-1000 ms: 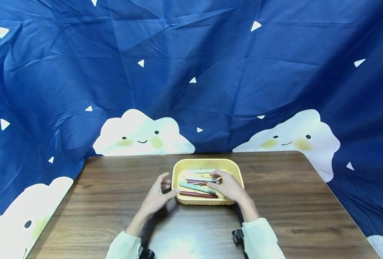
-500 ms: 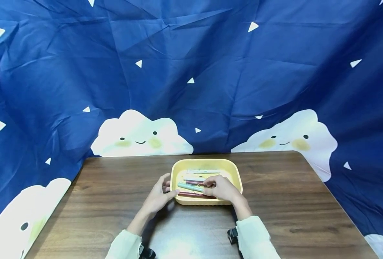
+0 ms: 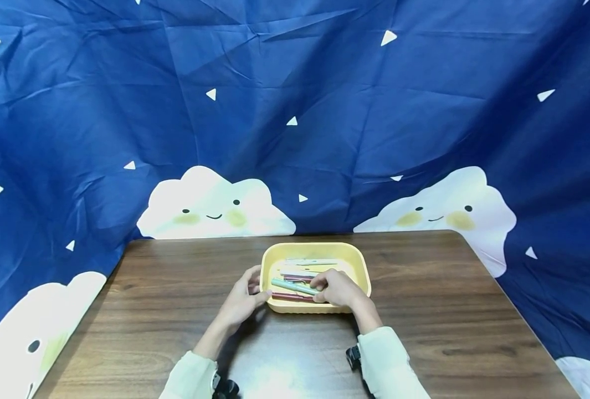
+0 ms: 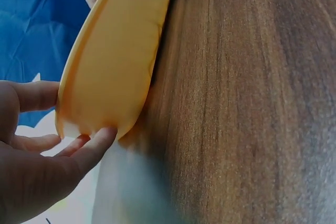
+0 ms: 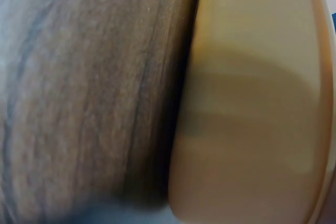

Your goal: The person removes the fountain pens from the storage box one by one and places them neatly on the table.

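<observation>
Jutting from right-hand fingers (image 3: 322, 277) — turquoise pen (image 3: 295, 286) (leftward).

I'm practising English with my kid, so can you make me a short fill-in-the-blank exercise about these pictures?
The left hand holds the ____ tray.
The right hand pinches the pale green pen near its ____ end, as the person sees it.
Behind the table, the backdrop is mostly ____.
The smiling clouds are mainly ____.
Missing words: yellow; right; blue; white.

Green pen (image 3: 292, 286) partly behind fingers (image 3: 321, 278)
</observation>
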The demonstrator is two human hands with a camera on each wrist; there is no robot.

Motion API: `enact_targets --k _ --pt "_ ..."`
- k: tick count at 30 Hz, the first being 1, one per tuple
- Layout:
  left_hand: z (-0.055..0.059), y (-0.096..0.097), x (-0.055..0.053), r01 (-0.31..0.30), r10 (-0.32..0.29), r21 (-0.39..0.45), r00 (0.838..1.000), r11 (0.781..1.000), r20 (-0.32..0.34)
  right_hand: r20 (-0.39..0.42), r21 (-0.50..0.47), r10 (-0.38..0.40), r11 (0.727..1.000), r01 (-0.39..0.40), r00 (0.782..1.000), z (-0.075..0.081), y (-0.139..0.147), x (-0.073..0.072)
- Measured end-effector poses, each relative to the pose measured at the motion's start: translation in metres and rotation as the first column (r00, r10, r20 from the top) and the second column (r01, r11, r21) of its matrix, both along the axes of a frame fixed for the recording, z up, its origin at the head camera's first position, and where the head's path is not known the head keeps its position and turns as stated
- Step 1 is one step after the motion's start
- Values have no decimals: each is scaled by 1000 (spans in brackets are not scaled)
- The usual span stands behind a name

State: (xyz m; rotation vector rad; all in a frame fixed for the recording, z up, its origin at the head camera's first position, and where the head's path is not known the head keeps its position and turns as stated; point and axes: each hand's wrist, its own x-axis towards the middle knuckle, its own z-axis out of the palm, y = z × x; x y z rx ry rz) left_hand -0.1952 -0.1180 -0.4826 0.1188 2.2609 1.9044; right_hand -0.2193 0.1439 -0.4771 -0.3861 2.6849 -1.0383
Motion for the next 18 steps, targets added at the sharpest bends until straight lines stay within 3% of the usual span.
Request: enact_targets --k 8,18 --pt "1 2 1 17 -17 49 1000 999 4 -4 8 48 999 -48 999 1 1 -1" --pt "0 0 -2 4 -6 70 1000 998 30 -24 -6 45 999 -45 999 1 2 -3"
